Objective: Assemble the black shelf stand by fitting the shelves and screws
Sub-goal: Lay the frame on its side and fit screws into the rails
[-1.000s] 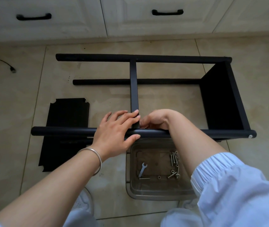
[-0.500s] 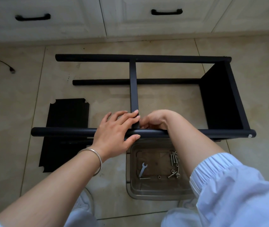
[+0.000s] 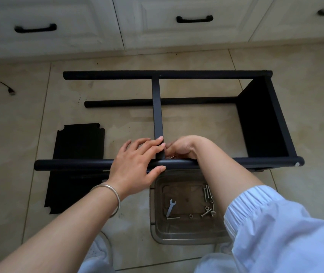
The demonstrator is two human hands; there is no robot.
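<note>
Beige floor tiles [image 3: 177,62] run up to a row of white cabinet drawers [image 3: 177,34] with black handles, and the black shelf stand [image 3: 169,74] lies on its side on the tiles in front of them. Its near pole [image 3: 74,164] crosses the view from left to right, with a fitted end shelf [image 3: 259,119] standing upright at the right and a middle shelf [image 3: 157,111] seen edge-on between the far and near poles. A loose black shelf panel [image 3: 78,152] lies flat on the floor to the left, partly under the near pole.

The left hand [image 3: 137,164] lies over the near pole where the middle shelf meets it, its fingers nearly straight and laid against the shelf edge, the thumb wrapping under the pole. A silver bangle [image 3: 110,196] circles that wrist. The right hand [image 3: 181,147] reaches over the pole, wrist bent down, fingers curled at the joint just beside the left fingertips; what they pinch is hidden.

Below the pole sits a clear plastic tray [image 3: 155,223] holding a small wrench [image 3: 170,207] and loose screws [image 3: 208,192].
</note>
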